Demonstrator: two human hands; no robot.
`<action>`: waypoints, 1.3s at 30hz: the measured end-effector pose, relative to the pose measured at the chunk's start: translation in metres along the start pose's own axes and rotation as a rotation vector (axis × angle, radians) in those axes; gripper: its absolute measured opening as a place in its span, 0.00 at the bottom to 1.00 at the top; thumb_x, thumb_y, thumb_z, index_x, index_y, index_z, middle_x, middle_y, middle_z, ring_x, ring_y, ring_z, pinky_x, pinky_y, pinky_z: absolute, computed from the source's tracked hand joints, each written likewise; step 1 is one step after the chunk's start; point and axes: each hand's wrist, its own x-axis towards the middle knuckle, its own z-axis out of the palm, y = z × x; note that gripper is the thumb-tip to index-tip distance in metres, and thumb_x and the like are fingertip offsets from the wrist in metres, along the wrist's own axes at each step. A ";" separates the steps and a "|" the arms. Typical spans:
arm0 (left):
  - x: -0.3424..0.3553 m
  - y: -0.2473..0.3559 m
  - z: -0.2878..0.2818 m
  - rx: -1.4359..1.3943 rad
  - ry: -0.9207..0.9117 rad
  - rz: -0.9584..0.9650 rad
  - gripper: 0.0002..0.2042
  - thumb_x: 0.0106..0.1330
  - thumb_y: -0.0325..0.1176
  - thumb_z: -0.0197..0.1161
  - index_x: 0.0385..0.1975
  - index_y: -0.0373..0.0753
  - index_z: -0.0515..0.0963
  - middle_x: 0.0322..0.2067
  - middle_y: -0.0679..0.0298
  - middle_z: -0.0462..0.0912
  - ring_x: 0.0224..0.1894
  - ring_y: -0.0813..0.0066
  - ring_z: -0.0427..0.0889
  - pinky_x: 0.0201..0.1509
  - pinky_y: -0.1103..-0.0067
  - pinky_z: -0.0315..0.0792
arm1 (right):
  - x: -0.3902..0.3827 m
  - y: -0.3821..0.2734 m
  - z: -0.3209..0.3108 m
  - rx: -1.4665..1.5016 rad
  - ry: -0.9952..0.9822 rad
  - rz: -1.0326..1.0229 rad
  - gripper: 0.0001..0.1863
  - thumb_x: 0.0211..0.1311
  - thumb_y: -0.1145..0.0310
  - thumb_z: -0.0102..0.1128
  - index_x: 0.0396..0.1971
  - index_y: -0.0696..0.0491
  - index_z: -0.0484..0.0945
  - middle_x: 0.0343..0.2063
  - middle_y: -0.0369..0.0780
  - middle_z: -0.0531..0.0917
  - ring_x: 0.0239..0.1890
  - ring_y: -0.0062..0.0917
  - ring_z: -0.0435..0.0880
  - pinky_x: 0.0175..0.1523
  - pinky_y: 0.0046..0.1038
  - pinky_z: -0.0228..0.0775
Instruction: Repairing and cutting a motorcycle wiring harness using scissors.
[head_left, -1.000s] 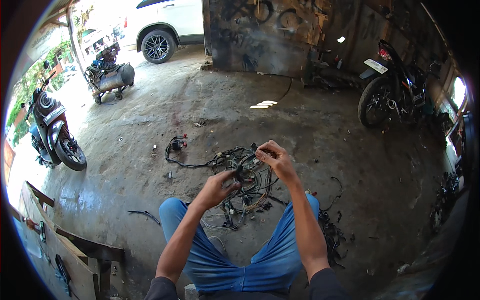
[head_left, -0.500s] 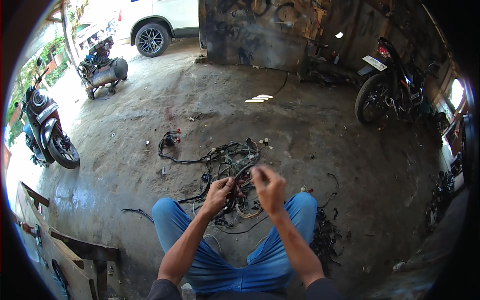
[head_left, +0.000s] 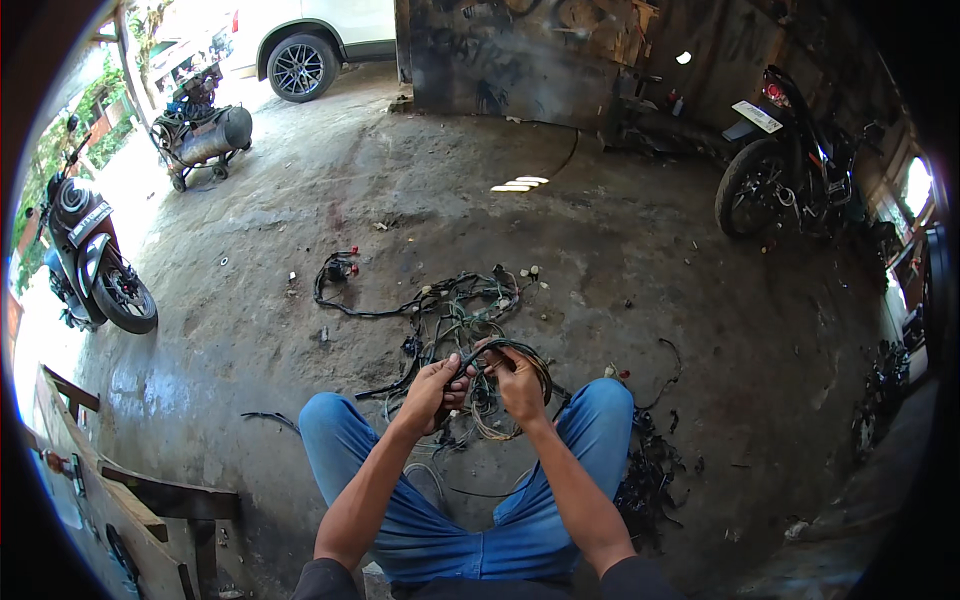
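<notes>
The left hand [head_left: 432, 393] and right hand [head_left: 519, 387] are holding a wire bundle [head_left: 535, 357], close together; a cable tangle [head_left: 462, 318] is lying on the floor [head_left: 640, 260], farther off.

Most of the wires [head_left: 462, 322] lie on the floor [head_left: 650, 270] in front of the person's knees [head_left: 605, 408]. A scooter [head_left: 112, 265] stands on the left with an air tank [head_left: 205, 142] behind it, and a motorbike [head_left: 757, 195] stands on the right. At the back, a car [head_left: 345, 30] sits left of a wall [head_left: 510, 75].
</notes>
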 end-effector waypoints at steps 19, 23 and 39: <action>0.004 -0.061 0.013 0.166 0.182 0.161 0.16 0.80 0.48 0.47 0.34 0.42 0.67 0.19 0.76 0.58 0.16 0.87 0.56 0.19 0.84 0.51 | 0.080 0.070 0.029 0.663 0.432 0.380 0.19 0.62 0.60 0.69 0.18 0.44 0.67 0.13 0.29 0.68 0.11 0.16 0.64 0.16 0.24 0.50; 0.020 -0.068 0.015 0.417 0.367 0.332 0.18 0.81 0.47 0.43 0.36 0.40 0.68 0.20 0.74 0.61 0.18 0.85 0.60 0.20 0.83 0.57 | 0.129 0.110 0.043 0.512 0.534 0.280 0.11 0.60 0.60 0.70 0.27 0.48 0.77 0.14 0.33 0.73 0.12 0.18 0.68 0.14 0.24 0.56; -0.056 -0.064 0.088 0.764 0.540 0.561 0.15 0.79 0.36 0.46 0.31 0.34 0.71 0.24 0.58 0.71 0.27 0.72 0.70 0.32 0.72 0.67 | 0.141 0.077 0.001 0.675 0.885 0.327 0.31 0.64 0.43 0.59 0.47 0.60 0.75 0.37 0.46 0.83 0.25 0.34 0.80 0.33 0.36 0.78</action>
